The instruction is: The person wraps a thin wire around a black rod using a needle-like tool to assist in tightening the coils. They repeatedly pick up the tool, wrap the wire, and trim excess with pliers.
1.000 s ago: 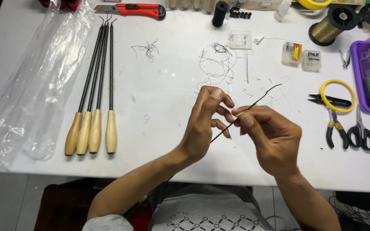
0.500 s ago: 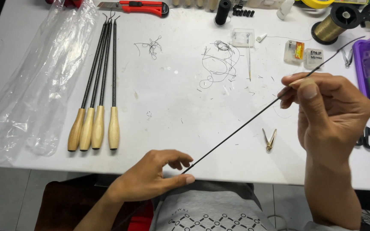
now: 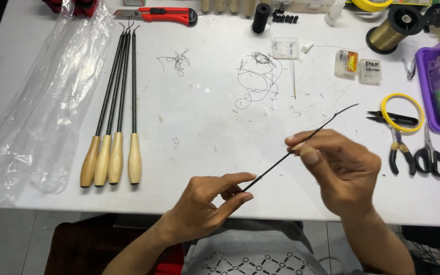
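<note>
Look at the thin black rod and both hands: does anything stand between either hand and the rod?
Nothing visible does. The right hand pinches the thin black rod between thumb and fingers, and the left hand has its lower end at its fingertips, above the white table.

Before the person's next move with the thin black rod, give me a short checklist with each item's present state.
1. Right hand pinches the thin black rod between thumb and fingers: ok.
2. Left hand fingers meet the rod's lower end: ok, though firmness of grip cannot tell.
3. Rod's upper tip is above the white table, apart from the black snips: ok.
4. Rod straight: not ok, it kinks slightly near the upper tip.
5. Four wooden-handled tools lie side by side, away from both hands: ok.
6. Thread on the rod: cannot tell.
</note>
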